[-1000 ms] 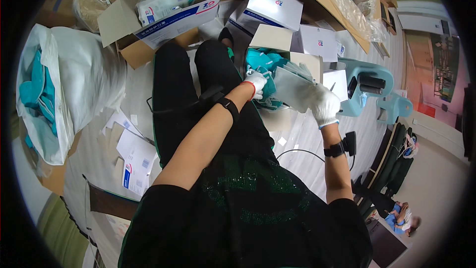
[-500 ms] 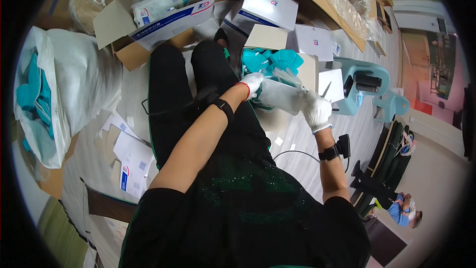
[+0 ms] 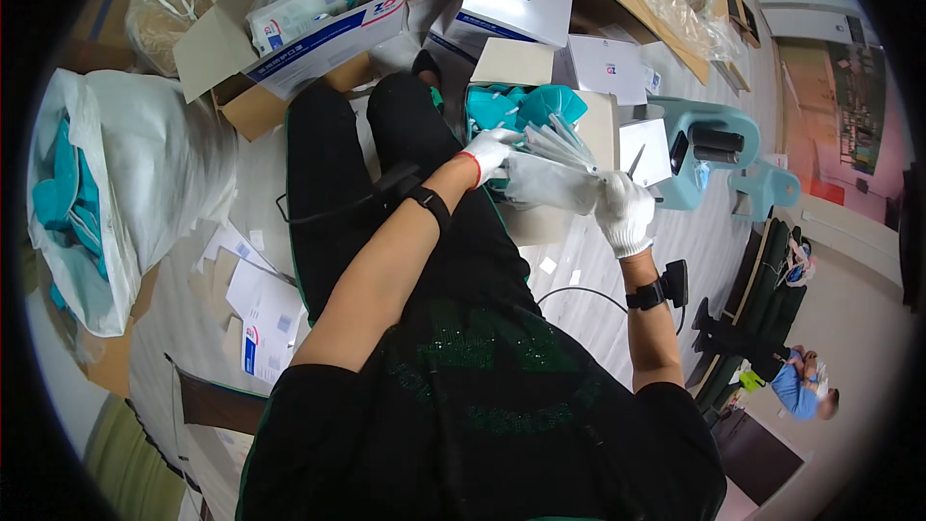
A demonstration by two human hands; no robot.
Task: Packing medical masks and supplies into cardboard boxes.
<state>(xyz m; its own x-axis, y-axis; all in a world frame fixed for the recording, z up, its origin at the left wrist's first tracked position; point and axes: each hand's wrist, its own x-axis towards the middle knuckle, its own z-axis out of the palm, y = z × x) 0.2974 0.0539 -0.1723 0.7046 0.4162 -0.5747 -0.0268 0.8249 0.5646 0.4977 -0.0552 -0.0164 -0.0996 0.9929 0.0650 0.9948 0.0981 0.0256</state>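
Observation:
My left hand, in a white knit glove with a red cuff, grips the left end of a translucent plastic bag. My gloved right hand is closed on the right end, where several more bags fan upward. The bags are stretched between my hands, over an opened box of teal face masks. A dark pointed blade shows just above my right hand, against a small white box; its other end is hidden.
Large carton with packaged masks stands beyond my knees. White boxes sit behind the mask box. At left, a white sack holds teal masks. Pale blue stools stand at right; a person sits farther off.
More bags now fan up from the bunch between my hands. My right hand has shifted slightly right, and the whole view has moved a little.

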